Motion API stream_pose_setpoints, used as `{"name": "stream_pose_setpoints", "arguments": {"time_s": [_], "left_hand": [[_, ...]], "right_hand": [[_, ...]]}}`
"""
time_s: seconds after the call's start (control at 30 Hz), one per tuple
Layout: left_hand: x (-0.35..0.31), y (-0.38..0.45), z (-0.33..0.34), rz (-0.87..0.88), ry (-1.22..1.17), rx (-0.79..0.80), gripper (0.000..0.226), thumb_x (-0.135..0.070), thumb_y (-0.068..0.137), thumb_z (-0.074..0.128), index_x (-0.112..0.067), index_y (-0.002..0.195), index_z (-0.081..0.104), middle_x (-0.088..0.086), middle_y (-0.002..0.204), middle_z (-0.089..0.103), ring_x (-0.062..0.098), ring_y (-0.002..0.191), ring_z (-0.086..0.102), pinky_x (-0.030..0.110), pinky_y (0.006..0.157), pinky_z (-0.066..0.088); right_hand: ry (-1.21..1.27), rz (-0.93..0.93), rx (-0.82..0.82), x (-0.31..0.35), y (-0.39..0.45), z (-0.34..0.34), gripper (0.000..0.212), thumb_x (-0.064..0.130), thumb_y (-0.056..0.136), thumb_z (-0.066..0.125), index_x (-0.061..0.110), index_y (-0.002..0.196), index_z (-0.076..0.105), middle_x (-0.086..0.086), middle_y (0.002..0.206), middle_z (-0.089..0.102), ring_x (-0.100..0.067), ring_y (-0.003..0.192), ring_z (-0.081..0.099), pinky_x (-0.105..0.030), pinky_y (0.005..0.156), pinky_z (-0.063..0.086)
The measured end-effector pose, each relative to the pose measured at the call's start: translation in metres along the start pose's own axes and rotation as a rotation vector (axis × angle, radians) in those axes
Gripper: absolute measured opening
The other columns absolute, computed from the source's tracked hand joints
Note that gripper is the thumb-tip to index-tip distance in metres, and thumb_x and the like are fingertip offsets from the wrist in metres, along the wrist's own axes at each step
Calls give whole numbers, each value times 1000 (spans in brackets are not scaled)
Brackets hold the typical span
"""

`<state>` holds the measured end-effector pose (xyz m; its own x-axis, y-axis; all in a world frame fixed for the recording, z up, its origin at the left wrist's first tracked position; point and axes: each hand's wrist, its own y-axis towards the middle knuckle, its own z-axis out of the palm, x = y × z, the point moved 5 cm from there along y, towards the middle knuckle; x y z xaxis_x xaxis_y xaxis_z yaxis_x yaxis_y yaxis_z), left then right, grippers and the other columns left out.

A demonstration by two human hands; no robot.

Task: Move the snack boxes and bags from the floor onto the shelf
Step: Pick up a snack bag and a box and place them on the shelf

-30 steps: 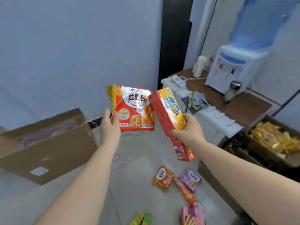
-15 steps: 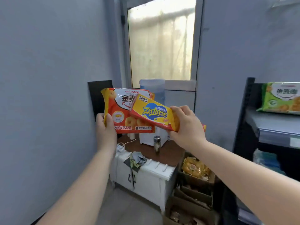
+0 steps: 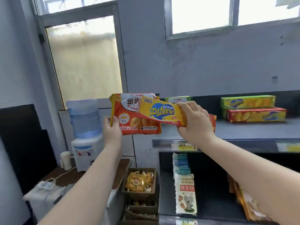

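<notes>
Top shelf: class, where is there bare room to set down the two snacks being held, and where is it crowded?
The grey top shelf is bare along its front, from the right hand across to below the stacked green box and red box. The back right is crowded by those boxes; a green bag sits back left.

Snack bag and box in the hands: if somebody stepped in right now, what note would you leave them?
Left hand: grip on the lower left edge of the red ring-snack bag.
Right hand: grip on the yellow Zecheese box, held tilted in front of the bag.
Both are raised at the top shelf, not yet set down.
Done: a green box, a red box and a green bag already sit on that shelf.
Left: place these two; the floor is out of view, so check it for more.
</notes>
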<state>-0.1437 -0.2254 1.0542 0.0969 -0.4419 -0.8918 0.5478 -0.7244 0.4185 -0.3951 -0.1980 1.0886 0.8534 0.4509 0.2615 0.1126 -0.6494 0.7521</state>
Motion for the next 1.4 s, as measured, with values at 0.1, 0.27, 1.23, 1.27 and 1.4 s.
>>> {"name": "stream_pose_setpoints", "arguments": {"time_s": [0.1,0.27,1.23,1.27,1.4], "left_hand": [[5,-16,63,-25,4,43,19,-34,101,33,-21,92,43,-5,81,57,16,77,60,30,69,51],[24,-27,147,-97,-82,45,24,-31,101,33,-22,81,41,3,86,59,17,75,59,27,64,48],[47,-16,334,499,706,408,53,-46,88,54,-23,132,37,4,135,48,25,124,43,41,104,32],[42,-26,347,448,585,499,53,-46,87,56,-25,132,37,3,132,51,23,119,48,41,103,36],[36,-54,398,284,462,697,68,-32,79,71,-28,136,33,3,125,51,17,95,53,37,93,48]], "right_hand": [[-91,30,5,-64,-2,-28,65,16,72,67,21,133,44,-6,125,49,-30,113,46,-39,101,30],[-202,127,-12,-163,3,-59,67,12,67,68,21,130,48,-9,123,52,-38,115,46,-44,100,32],[-395,66,46,-307,84,11,68,16,67,71,20,131,49,-8,125,53,-32,115,49,-40,97,30],[-411,34,44,-311,83,7,69,16,65,72,20,130,50,-7,125,53,-32,115,49,-40,97,28],[-482,-101,-45,-336,79,-18,71,13,50,81,17,117,61,-9,111,62,-34,104,58,-43,97,24]]}}
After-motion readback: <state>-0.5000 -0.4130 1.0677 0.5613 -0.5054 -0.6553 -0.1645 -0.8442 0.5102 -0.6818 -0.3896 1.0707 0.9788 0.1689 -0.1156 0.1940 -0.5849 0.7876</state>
